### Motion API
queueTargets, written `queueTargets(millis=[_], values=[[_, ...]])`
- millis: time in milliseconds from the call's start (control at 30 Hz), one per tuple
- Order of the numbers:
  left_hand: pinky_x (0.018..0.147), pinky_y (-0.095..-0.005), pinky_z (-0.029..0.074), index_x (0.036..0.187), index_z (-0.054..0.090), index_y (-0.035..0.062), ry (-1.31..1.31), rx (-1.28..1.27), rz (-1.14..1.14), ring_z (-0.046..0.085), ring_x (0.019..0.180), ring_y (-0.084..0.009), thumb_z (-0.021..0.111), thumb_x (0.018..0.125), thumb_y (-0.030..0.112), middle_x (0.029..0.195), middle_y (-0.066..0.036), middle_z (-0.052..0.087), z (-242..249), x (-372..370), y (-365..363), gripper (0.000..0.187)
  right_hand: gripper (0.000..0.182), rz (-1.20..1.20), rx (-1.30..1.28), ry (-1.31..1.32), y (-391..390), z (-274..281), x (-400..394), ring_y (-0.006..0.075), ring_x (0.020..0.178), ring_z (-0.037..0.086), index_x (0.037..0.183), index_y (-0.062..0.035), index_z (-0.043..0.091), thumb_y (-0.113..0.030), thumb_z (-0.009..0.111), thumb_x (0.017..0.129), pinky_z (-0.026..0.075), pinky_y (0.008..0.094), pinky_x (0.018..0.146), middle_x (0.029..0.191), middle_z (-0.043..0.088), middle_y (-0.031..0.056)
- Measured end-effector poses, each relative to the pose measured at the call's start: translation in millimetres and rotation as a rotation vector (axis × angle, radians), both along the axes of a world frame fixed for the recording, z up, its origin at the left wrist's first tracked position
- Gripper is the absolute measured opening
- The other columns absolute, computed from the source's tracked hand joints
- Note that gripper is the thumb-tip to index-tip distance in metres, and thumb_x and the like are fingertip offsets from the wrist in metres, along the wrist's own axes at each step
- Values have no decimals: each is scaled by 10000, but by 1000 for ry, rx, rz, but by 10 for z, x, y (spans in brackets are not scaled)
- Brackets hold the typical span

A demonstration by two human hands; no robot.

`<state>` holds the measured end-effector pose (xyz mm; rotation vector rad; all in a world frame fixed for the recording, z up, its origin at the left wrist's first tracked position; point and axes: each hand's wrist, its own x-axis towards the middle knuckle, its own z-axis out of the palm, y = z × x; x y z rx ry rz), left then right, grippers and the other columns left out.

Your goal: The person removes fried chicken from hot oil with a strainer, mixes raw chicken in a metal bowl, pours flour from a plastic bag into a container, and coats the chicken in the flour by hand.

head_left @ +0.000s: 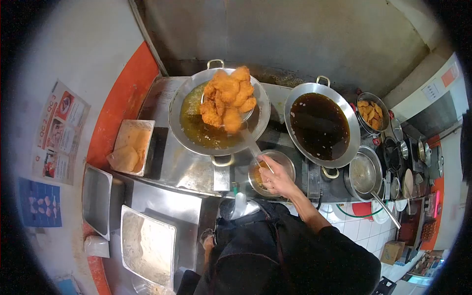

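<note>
My right hand [278, 177] is closed around the long handle of a skimmer [253, 145]. Several golden-brown fried pieces [228, 93] are heaped on the skimmer, above a wide metal wok [177, 110] of yellowish oil. A steel bowl [287, 164] sits just below the wok, partly behind my hand. At the lower edge of my dark clothing, my left hand [208, 242] is low beside my body, mostly hidden, and its fingers cannot be made out.
A second wok [349, 115] holds dark oil. Farther right are a pot of fried pieces [371, 115] and a pan with a long-handled strainer [364, 172]. Metal trays stand at left, one with white powder [147, 246], another with orange residue [135, 142].
</note>
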<state>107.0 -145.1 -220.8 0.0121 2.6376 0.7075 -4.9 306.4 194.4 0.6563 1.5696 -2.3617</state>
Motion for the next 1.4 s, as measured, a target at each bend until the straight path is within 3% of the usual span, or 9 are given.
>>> queueTargets(millis=[267,300,433,533,967,1400], values=[[813,-369,489,938,680,93,12,-7,-63,645,920,-242,503,920,283,999,-61,686,90,-195,66,260,509,3,-113,65,-86,-246,17,29,464,310,1463,-171,283,-144,476,993,237,199,381,659,382,-52],[815,-370,489,940,679,93,11,-10,-87,645,922,-243,503,921,283,1001,-61,686,69,-225,71,260,471,-5,-128,43,-88,-249,43,9,484,288,1441,-212,335,-162,489,998,224,180,394,686,406,-68],[824,-372,485,948,679,92,5,-23,-159,643,930,-246,504,921,284,1009,-62,685,68,-405,105,261,485,3,-51,38,-54,-183,88,23,473,298,1451,-210,323,-169,479,993,227,194,393,630,365,-77],[831,-373,483,954,679,91,1,-30,-180,642,936,-248,505,922,284,1015,-63,684,69,-456,94,262,520,43,-7,28,-39,-192,116,32,498,313,1474,-162,272,-176,473,994,255,204,397,709,406,-30],[861,-378,473,979,677,88,-12,-25,-147,636,961,-258,509,924,287,1041,-66,679,97,-392,-45,266,500,56,87,93,-49,-78,107,44,440,312,1473,-146,282,-165,449,1002,244,222,367,607,354,-57],[891,-383,464,1005,675,85,-12,-38,-141,631,987,-268,512,926,289,1067,-69,675,93,-349,-55,273,506,85,33,98,-66,-75,83,43,446,299,1476,-129,249,-149,427,1003,244,219,368,609,333,-65]])
